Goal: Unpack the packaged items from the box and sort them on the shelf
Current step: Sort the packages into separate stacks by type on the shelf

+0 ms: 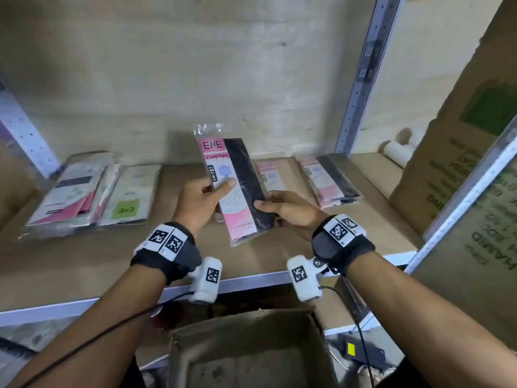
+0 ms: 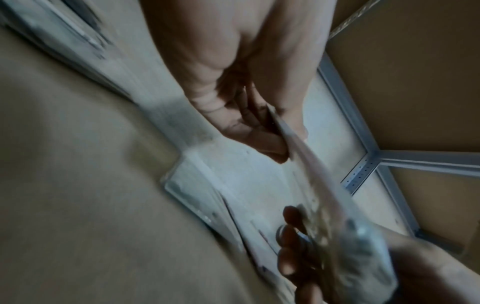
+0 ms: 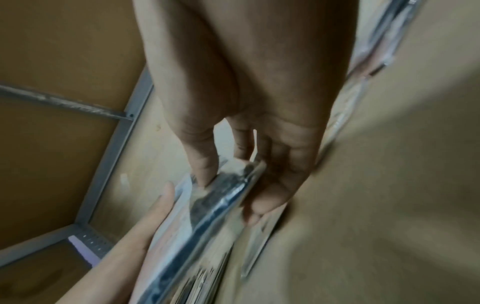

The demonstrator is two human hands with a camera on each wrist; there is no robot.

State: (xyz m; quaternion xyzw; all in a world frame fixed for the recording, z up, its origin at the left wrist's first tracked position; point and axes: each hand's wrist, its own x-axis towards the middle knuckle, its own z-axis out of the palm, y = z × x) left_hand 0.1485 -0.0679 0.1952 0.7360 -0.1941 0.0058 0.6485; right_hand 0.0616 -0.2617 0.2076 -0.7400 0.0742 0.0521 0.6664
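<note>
Hands, two: left hand (image 1: 195, 203), right hand (image 1: 288, 210) fingers pinching one stocking packet (image 1: 237, 189).

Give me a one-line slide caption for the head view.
Both hands, left hand and right hand, hold a pink-and-black stocking packet above the shelf, sorted packets lying either side.

head: above, looking down at shelf (image 1: 84, 275) | wrists: close along fingers | shared: held packet (image 1: 235, 189)
</note>
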